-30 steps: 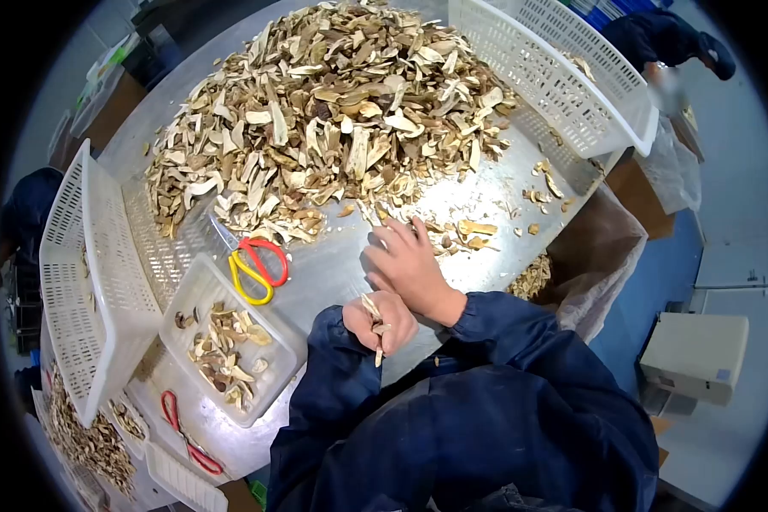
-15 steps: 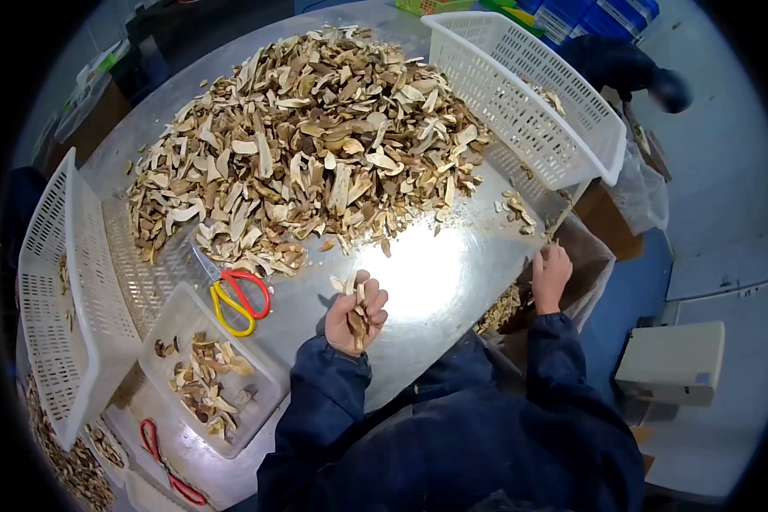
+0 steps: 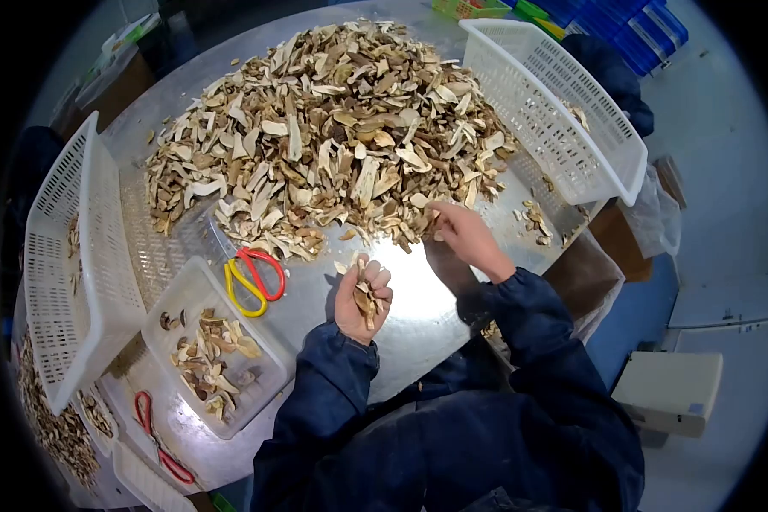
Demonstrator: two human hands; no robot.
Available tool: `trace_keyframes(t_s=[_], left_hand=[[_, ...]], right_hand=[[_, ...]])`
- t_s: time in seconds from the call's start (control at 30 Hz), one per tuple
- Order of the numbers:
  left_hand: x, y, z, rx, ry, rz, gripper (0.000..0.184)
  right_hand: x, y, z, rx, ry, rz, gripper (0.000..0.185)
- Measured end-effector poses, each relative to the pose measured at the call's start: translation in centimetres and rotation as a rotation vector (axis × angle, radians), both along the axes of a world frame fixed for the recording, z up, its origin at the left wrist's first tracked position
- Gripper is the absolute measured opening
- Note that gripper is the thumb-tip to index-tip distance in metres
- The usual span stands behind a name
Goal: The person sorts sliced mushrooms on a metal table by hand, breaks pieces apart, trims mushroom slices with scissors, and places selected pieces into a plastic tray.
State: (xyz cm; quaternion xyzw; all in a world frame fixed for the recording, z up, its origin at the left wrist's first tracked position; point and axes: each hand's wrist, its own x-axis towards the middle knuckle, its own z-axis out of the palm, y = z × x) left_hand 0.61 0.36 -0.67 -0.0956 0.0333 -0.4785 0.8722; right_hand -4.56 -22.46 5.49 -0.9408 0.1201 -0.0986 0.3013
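A few dried mushroom slices stick up from my left hand, whose fingers are curled round them above the metal table. My right hand is at the front right edge of a large heap of sliced dried mushrooms. Its fingertips are apart and next to slices there; I see nothing held between them. Left of my left hand lie scissors with one red and one yellow handle. Beside them a clear plastic tray contains some mushroom slices.
White perforated baskets stand at the left and the back right. Red-handled scissors lie at the lower left. A lined box is below the table's right edge. Part of another person shows behind the right basket.
My right hand has moved from above the lined box at the right, left to the heap's edge. My left hand still holds its slices. The view has shifted slightly.
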Motion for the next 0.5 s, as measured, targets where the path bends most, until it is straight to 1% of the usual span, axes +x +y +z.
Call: trace_keyframes(t_s=[0.1,0.17,0.23,0.33,0.37,0.4,0.47,0.5], left_hand=[[-0.1,-0.2,-0.5,-0.03,0.016,-0.003,0.022],[0.0,-0.3,-0.6,-0.048,0.015,-0.003,0.022],[-0.1,-0.2,-0.6,-0.061,0.014,-0.001,0.021],[0.1,-0.2,-0.5,-0.041,0.006,0.001,0.022],[0.0,-0.1,-0.4,-0.034,0.004,0.002,0.022],[-0.3,0.1,0.1,0.179,0.076,0.03,0.022],[-0.3,0.1,0.2,0.186,0.068,0.037,0.023],[-0.3,0.0,0.2,0.192,0.064,0.032,0.023]], right_hand=[[-0.4,-2.9,1.1,-0.053,0.012,-0.202,0.035],[0.6,-7.1,-0.3,-0.321,-0.017,-0.339,0.04],[1.6,-10.8,-2.4,-0.444,-0.154,-0.343,0.046],[3.3,-10.6,-3.2,-0.341,-0.084,-0.346,0.049],[3.3,-10.1,-3.5,-0.298,-0.063,-0.272,0.051],[3.1,-8.5,-2.9,-0.255,-0.042,-0.202,0.053],[2.1,-6.2,-2.1,-0.162,0.016,-0.046,0.056],[1.2,-5.4,-1.5,-0.158,0.041,-0.011,0.056]])
